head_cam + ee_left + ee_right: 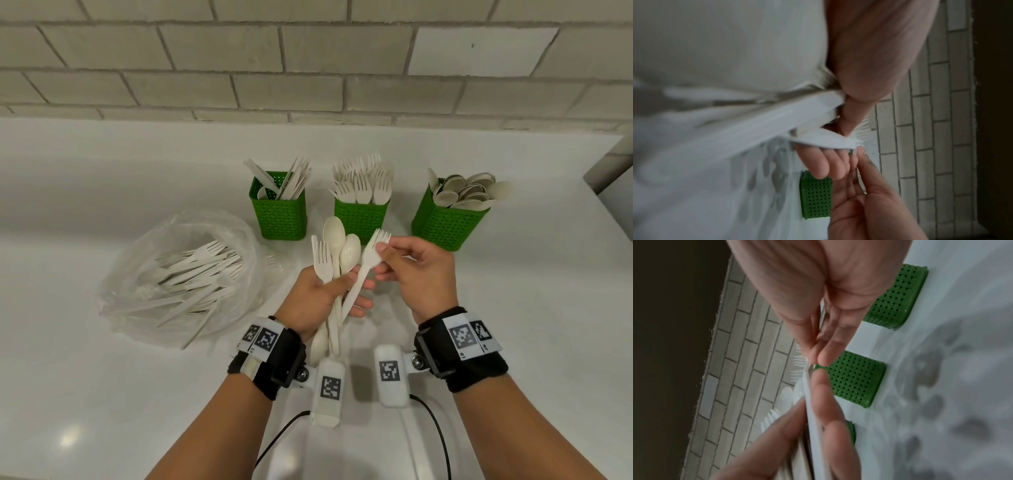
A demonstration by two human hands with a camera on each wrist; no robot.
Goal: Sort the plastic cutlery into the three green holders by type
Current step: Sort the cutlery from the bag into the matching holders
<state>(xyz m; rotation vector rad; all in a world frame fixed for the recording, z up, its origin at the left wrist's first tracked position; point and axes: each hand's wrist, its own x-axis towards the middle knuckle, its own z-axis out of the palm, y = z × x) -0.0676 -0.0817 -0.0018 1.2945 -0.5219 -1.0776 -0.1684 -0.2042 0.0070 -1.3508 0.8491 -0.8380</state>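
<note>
Here one fork (368, 260) is pinched near its tines by the right hand (416, 274) while its handle sits in the mixed bundle (334, 260) the left hand (320, 298) grips, above the tabletop (137, 394), before the fork holder (361, 219). Pulling against that grip could drag spoons loose.

Canteen or kitchen counter: white worktop (102, 178), brick wall (308, 61), stocked cutlery holders (361, 219).

At frame centre, white forks (323, 262) and spoons (342, 245) fan upward; above stand three green holders (361, 219): apparently knives, forks, spoons.
</note>
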